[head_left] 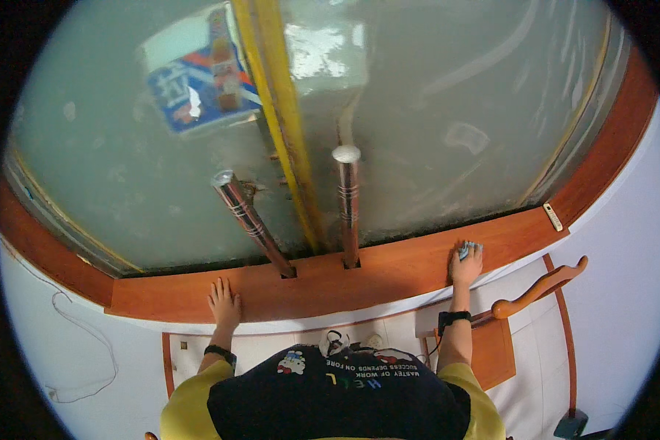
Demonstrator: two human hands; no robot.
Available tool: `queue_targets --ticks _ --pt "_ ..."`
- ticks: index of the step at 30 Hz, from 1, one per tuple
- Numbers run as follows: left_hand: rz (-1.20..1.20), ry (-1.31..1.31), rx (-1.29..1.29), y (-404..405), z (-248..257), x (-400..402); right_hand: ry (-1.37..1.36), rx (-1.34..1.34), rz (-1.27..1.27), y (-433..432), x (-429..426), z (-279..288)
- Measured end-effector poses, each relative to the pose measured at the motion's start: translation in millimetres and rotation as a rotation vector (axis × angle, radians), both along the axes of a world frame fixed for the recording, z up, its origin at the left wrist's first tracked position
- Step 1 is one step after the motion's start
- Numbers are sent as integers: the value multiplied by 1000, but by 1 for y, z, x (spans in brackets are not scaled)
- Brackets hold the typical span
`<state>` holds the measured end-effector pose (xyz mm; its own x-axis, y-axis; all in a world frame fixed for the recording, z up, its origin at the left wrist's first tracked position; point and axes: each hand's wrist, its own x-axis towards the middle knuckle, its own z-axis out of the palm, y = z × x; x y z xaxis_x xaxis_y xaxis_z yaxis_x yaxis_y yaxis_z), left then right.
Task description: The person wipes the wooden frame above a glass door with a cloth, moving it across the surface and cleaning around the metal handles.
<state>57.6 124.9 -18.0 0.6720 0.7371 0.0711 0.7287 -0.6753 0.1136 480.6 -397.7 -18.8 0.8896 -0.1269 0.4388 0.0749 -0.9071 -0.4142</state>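
My left hand (224, 304) lies flat on the reddish-brown wooden window sill (308, 297), fingers spread, holding nothing. On the same sill, further right, my right hand (467, 267) is closed around a small blue-grey cloth (466, 249) that shows at the fingertips. Between the hands, two shiny metal posts (254, 224) rise from square cut-outs in the sill; the right one (348, 206) is topped by a round cap. Behind them stands a window with cloudy glass (418, 165), divided by a yellow upright strip (283, 121).
A pale remote control (553, 217) lies at the sill's right end. Below right is a wooden chair with a curved armrest (539, 289). A thin cable (96, 333) hangs on the left wall. A blue sign (203, 93) with writing shows at the glass.
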Motion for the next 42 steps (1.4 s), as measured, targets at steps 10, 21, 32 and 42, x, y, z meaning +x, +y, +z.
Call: queue_targets --ticks 10,21,32,42 --pt "-61 -88 59 -10 -1 -1 -1 -2 198 164 -113 5" --pt "-252 -140 -4 -5 12 -17 60 -89 194 248 -170 2" --pt "-292 -103 -107 -5 26 -17 86 -51 76 254 -180 6" --pt "-279 -101 -62 -6 17 -18 130 -94 203 233 -163 23"
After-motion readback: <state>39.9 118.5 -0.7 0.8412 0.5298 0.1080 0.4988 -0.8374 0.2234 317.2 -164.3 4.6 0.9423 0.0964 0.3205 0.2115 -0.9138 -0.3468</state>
